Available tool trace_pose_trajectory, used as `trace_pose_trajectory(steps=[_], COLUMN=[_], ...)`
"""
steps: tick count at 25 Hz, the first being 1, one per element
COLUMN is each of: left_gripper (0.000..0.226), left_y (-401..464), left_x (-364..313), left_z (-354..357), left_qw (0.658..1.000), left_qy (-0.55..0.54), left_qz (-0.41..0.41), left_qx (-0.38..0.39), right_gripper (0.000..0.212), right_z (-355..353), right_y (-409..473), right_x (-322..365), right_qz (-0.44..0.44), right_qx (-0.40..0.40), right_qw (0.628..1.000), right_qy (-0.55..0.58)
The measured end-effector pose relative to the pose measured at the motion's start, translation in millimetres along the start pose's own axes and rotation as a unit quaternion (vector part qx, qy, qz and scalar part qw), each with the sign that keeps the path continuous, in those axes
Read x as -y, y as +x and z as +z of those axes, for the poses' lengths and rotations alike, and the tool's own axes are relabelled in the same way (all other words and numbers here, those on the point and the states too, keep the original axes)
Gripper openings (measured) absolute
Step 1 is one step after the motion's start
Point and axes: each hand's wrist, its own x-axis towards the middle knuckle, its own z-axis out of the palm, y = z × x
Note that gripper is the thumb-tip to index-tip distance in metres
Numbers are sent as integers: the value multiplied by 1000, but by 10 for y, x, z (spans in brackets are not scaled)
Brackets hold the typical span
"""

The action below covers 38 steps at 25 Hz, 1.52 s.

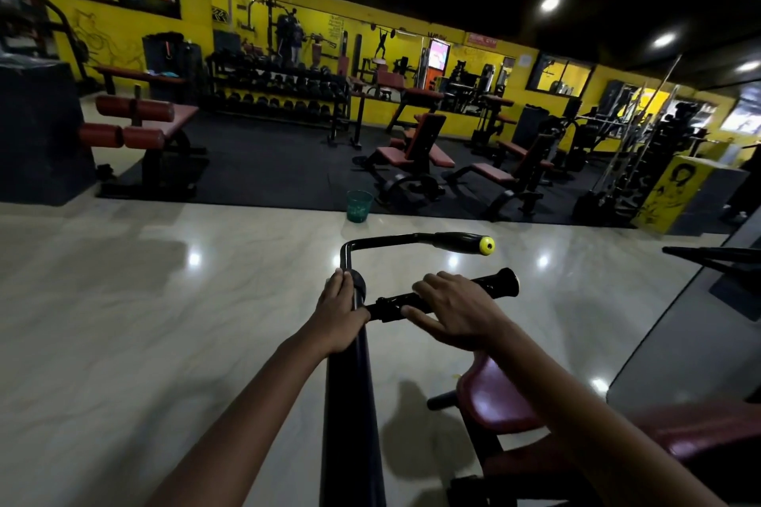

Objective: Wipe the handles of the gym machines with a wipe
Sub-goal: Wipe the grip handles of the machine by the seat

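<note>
Head view, right hand fingers draped over handle (wipe unseen), left hand gripping post.

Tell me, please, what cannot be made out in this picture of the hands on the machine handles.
- Wipe: none visible in the head view; the right hand lies flat over the lower handle and could hide one.
- Left hand: its palm side is turned away, so its hold on the upright bar is unclear.
- Machine base: cut off by the bottom edge.
- Wall posters: too small and blurred.
</note>
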Motion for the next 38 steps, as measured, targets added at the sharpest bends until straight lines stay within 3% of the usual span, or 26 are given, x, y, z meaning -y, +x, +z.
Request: trace_pose_trajectory(steps=[3, 8, 13, 19, 22, 25, 30, 35, 38], left_gripper=[73, 74, 74, 75, 75, 75, 75, 74, 73], left_y=[-11, -13, -26, -20, -31, -18, -13, 0, 4], left_x=[-11, -2, -13, 6, 5, 15, 30, 29, 34], left_z=[-11, -18, -16, -26, -24, -22, -14, 0, -2], left_qw=[1000, 1000, 1000, 1000, 1000, 1000, 1000, 1000, 1000], left_qy=[2, 2, 2, -2, 2, 0, -2, 5, 3], left_qz=[1, 1, -2, -2, -1, -2, -2, -6, -6], left_qx=[3, 4, 5, 5, 4, 2, 3, 2, 5], right_gripper=[56, 67, 71, 81, 72, 70, 63, 41, 28], right_z=[10, 14, 59, 88, 85, 99, 88, 213, 108], right_y=[-176, -185, -338, -437, -542, -506, -145, 187, 330], right_x=[-113, -130, -264, -310, -477, -541, -73, 574, 378], right_qz=[-64, 15, -44, -8, -12, 47, 133, 53, 23], right_qx=[-40, -54, -59, -46, -73, -90, -71, -35, 40], right_qw=[997, 998, 996, 996, 992, 989, 987, 997, 993], right_qy=[17, -23, -47, -76, -98, -112, -55, 33, 107])
